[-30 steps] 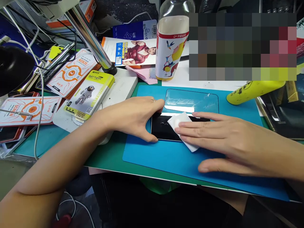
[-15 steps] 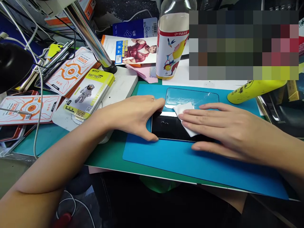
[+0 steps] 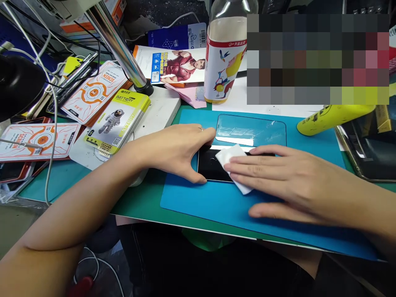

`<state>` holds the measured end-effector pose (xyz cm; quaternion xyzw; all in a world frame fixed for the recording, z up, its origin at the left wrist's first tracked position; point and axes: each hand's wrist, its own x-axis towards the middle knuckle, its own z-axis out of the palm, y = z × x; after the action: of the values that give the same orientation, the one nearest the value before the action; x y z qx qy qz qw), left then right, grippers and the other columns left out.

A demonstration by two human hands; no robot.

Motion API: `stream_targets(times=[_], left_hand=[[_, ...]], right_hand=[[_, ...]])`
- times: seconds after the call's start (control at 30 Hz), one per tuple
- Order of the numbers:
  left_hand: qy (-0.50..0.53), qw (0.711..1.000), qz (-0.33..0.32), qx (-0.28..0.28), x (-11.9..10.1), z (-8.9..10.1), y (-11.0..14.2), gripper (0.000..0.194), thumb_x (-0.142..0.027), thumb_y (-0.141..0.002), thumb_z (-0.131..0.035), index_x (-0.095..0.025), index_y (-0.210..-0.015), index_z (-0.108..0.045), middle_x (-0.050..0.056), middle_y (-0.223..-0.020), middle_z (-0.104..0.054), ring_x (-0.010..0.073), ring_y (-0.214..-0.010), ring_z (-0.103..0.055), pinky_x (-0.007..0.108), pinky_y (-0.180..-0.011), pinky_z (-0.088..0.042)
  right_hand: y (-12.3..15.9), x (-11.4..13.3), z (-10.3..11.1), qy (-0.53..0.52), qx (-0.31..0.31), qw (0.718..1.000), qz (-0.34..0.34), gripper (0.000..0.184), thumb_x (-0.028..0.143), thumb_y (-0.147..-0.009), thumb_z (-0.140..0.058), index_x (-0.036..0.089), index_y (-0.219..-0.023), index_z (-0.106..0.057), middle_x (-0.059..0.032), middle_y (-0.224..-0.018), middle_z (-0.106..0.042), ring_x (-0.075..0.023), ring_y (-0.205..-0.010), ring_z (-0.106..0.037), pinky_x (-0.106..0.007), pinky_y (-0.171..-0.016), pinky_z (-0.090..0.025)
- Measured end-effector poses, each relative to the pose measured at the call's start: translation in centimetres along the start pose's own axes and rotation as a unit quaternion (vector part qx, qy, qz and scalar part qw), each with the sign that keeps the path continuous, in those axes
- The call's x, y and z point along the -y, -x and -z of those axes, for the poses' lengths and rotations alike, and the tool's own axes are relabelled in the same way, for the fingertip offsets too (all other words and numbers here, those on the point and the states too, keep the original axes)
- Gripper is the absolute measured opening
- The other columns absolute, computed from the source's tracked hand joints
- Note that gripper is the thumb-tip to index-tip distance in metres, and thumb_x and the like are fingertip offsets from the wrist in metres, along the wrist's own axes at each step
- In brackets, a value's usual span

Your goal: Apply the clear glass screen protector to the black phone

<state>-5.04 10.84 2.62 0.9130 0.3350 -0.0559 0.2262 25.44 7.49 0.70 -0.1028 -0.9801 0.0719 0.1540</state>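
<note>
Phone (image 3: 208, 170), flat and glossy black with a thin pale rim, lies lengthwise on the smooth blue mat (image 3: 198, 198), set in a little from the mat's left edge; a bright reflection runs along its far long side. The left hand (image 3: 182, 152) is clamped on the phone's left end, the thumb at the near corner and the bent fingers at the far one. Under the fingertips of the right hand (image 3: 293, 185) is a soft, matte white wipe (image 3: 230, 153), roughly square, slanting across the screen so that one corner overhangs the near long side onto the mat. This hand is held flat, its thumb well apart from the fingers.

Between the phone and the mat's far edge sits a clear, dark-bordered panel (image 3: 252, 130), rectangular with rounded corners and streaky glare. Just beyond that edge rises a transparent bottle (image 3: 221, 70) with a colourful printed label. Toward the mat's far right corner, a rounded yellow-green container (image 3: 335, 117) tilts. Past the mat's left edge, a glossy card battery box (image 3: 117, 121) rests near a polished metal pole (image 3: 117, 45), above the green table surface (image 3: 142, 206).
</note>
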Motion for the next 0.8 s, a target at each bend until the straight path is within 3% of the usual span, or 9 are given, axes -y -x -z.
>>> stream_targets(times=[0.17, 0.33, 0.5, 0.67, 0.8], left_hand=[[-0.004, 1.0, 0.003, 0.001, 0.0, 0.1, 0.0, 0.058, -0.063, -0.079, -0.08, -0.021, -0.108, -0.052, 0.005, -0.098, -0.062, 0.0241, -0.088, -0.06, 0.032, -0.074, -0.042], [0.0, 1.0, -0.001, 0.001, 0.1, 0.0, 0.0, 0.06, -0.065, -0.079, -0.08, -0.021, -0.109, -0.052, 0.005, -0.099, -0.062, 0.0246, -0.088, -0.06, 0.033, -0.074, -0.043], [-0.002, 1.0, 0.002, -0.003, 0.0, 0.0, 0.0, 0.059, -0.064, -0.078, -0.079, -0.021, -0.11, -0.054, 0.005, -0.099, -0.063, 0.0251, -0.089, -0.061, 0.033, -0.075, -0.043], [-0.001, 1.0, 0.004, -0.002, -0.1, 0.1, -0.1, 0.059, -0.064, -0.078, -0.08, -0.021, -0.11, -0.054, 0.006, -0.099, -0.064, 0.0251, -0.089, -0.061, 0.033, -0.075, -0.043], [0.004, 1.0, 0.003, -0.001, 0.0, 0.0, 0.0, 0.059, -0.064, -0.079, -0.079, -0.021, -0.11, -0.054, 0.006, -0.1, -0.064, 0.0251, -0.09, -0.061, 0.033, -0.075, -0.043]], right_hand=[[-0.2, 0.2, 1.0, -0.027, -0.009, 0.999, -0.023, 0.028, 0.037, -0.104, -0.067, 0.019, -0.119, -0.082, -0.0089, -0.131, -0.082, -0.0295, -0.115, -0.082, -0.048, -0.102, -0.064], [-0.5, 0.5, 1.1, -0.042, -0.003, 0.999, 0.0, 0.034, 0.037, -0.107, -0.061, 0.014, -0.124, -0.079, -0.0119, -0.136, -0.079, -0.0286, -0.122, -0.079, -0.046, -0.106, -0.064], [-0.4, 0.6, 1.7, -0.075, 0.011, 0.997, -0.021, 0.034, 0.044, -0.105, -0.064, 0.019, -0.119, -0.082, -0.0092, -0.125, -0.084, -0.0279, -0.112, -0.082, -0.046, -0.109, -0.063], [-0.7, 1.1, 1.7, -0.097, 0.023, 0.995, -0.003, 0.044, 0.051, -0.106, -0.064, 0.016, -0.129, -0.079, -0.0105, -0.136, -0.079, -0.0278, -0.124, -0.078, -0.042, -0.114, -0.06], [-0.8, 1.0, 2.0, -0.113, 0.014, 0.994, -0.003, 0.04, 0.051, -0.108, -0.06, 0.017, -0.115, -0.079, -0.0069, -0.118, -0.086, -0.0234, -0.108, -0.083, -0.04, -0.109, -0.061]])
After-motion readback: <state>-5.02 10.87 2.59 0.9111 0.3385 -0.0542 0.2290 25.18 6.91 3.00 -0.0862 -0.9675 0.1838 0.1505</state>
